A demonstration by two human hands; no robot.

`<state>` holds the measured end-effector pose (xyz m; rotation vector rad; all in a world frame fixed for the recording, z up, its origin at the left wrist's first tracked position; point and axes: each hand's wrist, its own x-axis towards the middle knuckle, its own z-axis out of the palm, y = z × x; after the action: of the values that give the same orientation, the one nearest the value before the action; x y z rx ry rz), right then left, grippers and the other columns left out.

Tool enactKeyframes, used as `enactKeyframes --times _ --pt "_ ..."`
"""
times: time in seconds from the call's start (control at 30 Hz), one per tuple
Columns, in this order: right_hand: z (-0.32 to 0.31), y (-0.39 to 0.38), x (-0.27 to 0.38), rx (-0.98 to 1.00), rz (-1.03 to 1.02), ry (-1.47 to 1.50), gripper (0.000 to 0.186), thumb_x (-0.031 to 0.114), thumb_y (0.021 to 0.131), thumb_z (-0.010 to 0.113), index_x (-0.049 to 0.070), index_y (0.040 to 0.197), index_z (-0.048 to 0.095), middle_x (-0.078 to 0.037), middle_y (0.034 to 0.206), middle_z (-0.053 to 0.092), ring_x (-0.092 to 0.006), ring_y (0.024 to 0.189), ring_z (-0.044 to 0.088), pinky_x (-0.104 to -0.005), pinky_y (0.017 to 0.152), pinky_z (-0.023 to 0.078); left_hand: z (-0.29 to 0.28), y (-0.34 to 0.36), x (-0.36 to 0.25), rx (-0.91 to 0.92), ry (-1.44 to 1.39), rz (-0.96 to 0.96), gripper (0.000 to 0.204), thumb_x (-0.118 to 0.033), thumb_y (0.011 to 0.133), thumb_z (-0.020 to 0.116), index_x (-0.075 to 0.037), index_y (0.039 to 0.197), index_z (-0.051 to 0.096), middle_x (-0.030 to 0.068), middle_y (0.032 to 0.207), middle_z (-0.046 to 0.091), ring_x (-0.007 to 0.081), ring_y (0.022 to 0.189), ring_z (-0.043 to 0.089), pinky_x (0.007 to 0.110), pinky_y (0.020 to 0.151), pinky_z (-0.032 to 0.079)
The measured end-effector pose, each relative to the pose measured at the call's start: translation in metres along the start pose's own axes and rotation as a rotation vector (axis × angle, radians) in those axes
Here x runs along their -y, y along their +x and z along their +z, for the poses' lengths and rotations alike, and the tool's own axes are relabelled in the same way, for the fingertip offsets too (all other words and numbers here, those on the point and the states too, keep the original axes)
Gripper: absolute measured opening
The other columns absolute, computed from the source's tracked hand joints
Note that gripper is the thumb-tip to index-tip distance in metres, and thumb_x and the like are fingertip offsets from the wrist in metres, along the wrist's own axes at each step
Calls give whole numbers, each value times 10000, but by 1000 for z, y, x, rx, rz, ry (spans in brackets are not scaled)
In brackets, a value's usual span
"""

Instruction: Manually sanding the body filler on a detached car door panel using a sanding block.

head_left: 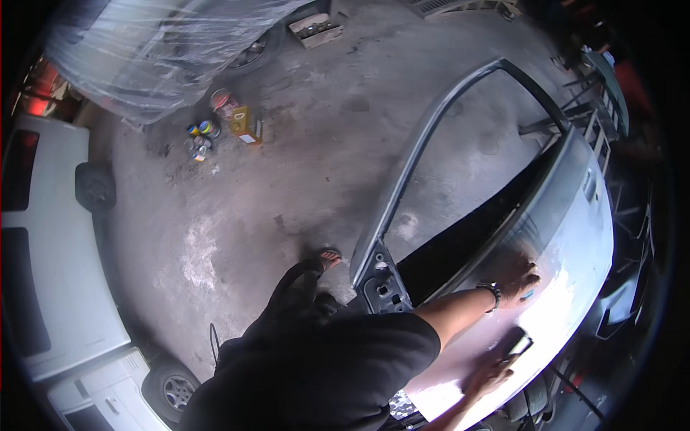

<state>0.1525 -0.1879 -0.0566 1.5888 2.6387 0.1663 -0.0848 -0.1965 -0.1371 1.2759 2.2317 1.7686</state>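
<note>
A car door (568, 208) with a bare window frame lies tilted in front of me, its outer panel grey along the top and bright white where light strikes. My left hand (519, 284), with a dark bracelet at the wrist, rests against the panel below the window opening. Its fingers are curled, and a bit of blue shows under them; what it is I cannot make out. Lower down, my right hand (491, 375) grips a dark rectangular block (513, 339) with a pale edge, close to the panel. Glare washes out part of the surface around it.
A white vehicle (65, 237) stands at the left, and a plastic-covered car (165, 50) at the back left. Several cans (201, 136) and a yellow tin (246, 126) sit on the stained concrete floor (302, 179). Metal racks (600, 133) and parts crowd the right.
</note>
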Motion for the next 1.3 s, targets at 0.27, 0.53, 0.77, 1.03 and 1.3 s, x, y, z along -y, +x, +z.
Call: enactKeyframes --times 0.27,0.53,0.77,1.03,1.3 --pt "-4 75 -82 -37 -14 31 592 435 1059 403 124 1563 379 -306 1139 553 -468 997 601 -573 867 469 -3 25 -34 68 77 -1 565 -210 700 841 -107 1194 586 145 1283 512 373 1357 407 600 1189 242" --pt "-1 5 -24 -26 100 16 588 348 1036 457 71 1548 379 -287 1141 562 -430 906 620 -553 762 509 3 12 -19 -110 85 85 549 -167 663 842 -129 1145 583 116 1245 537 356 1269 463 584 1093 319" --pt "-22 19 -32 -53 19 132 705 317 955 630 27 1543 372 -336 1185 537 -510 1063 563 -587 920 472 -25 17 -24 15 127 49 498 -183 748 801 -153 1202 597 98 1264 564 320 1255 487 548 1118 315" --pt "-22 40 -33 -74 176 96 683 360 953 630 -10 1489 425 -295 1235 520 -453 1054 568 -531 867 498 -10 13 -22 69 58 36 497 -180 742 796 -166 1190 581 101 1295 531 337 1309 446 645 1161 232" --pt "-11 12 -37 -66 34 148 767 310 872 703 -3 1498 388 -295 1180 519 -479 1045 558 -562 867 491 -20 15 -10 26 51 61 505 -186 735 809 -171 1187 583 100 1293 526 340 1305 445 617 1140 262"
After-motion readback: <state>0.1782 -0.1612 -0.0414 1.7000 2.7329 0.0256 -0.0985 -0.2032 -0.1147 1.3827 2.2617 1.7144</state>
